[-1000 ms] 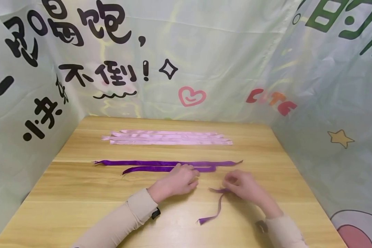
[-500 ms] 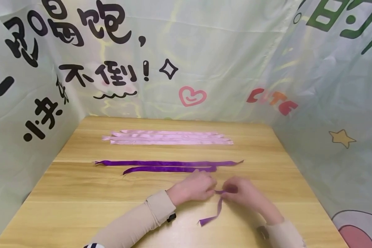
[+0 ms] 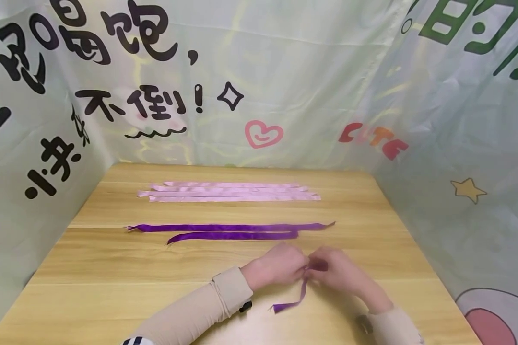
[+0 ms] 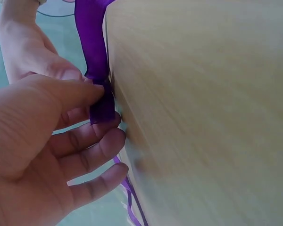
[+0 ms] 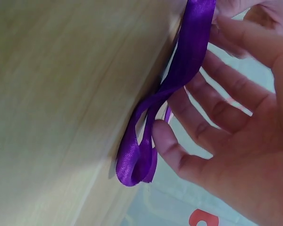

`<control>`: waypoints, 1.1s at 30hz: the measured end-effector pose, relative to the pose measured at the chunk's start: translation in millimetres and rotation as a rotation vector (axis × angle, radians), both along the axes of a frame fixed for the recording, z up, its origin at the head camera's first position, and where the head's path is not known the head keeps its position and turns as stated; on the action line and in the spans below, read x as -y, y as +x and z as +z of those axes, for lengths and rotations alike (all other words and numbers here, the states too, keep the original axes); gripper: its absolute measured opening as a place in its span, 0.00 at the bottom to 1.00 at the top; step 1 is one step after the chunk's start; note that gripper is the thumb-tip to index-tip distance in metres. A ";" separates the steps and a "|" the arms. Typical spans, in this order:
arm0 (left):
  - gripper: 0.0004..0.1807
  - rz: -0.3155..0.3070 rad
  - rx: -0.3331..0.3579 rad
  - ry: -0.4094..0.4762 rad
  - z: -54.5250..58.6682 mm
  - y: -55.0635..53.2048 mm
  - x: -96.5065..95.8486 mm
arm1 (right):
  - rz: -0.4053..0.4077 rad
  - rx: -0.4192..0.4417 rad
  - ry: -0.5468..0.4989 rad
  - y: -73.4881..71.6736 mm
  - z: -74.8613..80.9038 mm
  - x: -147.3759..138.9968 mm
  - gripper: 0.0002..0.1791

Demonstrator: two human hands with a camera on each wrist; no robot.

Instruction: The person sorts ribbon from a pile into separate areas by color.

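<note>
A purple satin ribbon runs from between both hands at the front of the table, its frayed tail trailing down toward the near left. My left hand pinches the ribbon's cut end between thumb and forefinger, the other fingers loosely bent. Close beside it, my right hand holds the same ribbon near the thumb and forefinger. In the right wrist view, the ribbon passes in front of the right fingers and hangs in a folded loop. The hands partly cover it in the head view.
Two purple ribbons lie straight across the middle of the wooden table. Behind them, several pale pink ribbons rest side by side. Printed cloth walls enclose the back and sides.
My left hand has left the shorter purple ribbon on the table, moved right and taken the end of the ribbon at my right hand. The right hand has barely moved.
</note>
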State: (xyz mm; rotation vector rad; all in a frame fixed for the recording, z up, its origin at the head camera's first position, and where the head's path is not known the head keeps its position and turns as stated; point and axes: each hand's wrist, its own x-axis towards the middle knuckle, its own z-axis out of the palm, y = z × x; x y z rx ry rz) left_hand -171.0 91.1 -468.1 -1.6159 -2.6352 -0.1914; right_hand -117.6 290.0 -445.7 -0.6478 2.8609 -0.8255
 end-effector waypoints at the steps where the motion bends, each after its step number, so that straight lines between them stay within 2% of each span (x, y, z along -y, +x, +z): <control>1: 0.10 0.000 0.013 0.005 0.7 0.0 0.3 | 0.009 -0.001 -0.007 0.2 -0.3 0.4 0.10; 3: 0.11 0.003 0.043 0.016 2.7 0.4 1.5 | 0.030 -0.007 -0.023 0.2 -1.0 0.7 0.10; 9: 0.10 0.023 0.225 0.079 3.1 -1.6 10.8 | 0.071 0.000 -0.046 -3.8 -5.1 3.6 0.07; 14: 0.11 0.053 0.268 0.118 2.0 -5.5 23.5 | 0.084 0.006 -0.032 -8.9 -6.9 6.3 0.03; 19: 0.16 0.086 0.330 0.157 4.5 -11.0 44.8 | 0.029 0.085 -0.060 -12.3 -6.6 11.4 0.04; 26: 0.16 0.120 0.302 0.197 7.0 -18.8 75.9 | 0.028 0.092 -0.083 -15.7 -4.5 17.7 0.03; 33: 0.15 0.174 0.286 0.229 5.6 -23.8 116.1 | 0.043 0.027 -0.058 -20.2 -6.3 22.1 0.03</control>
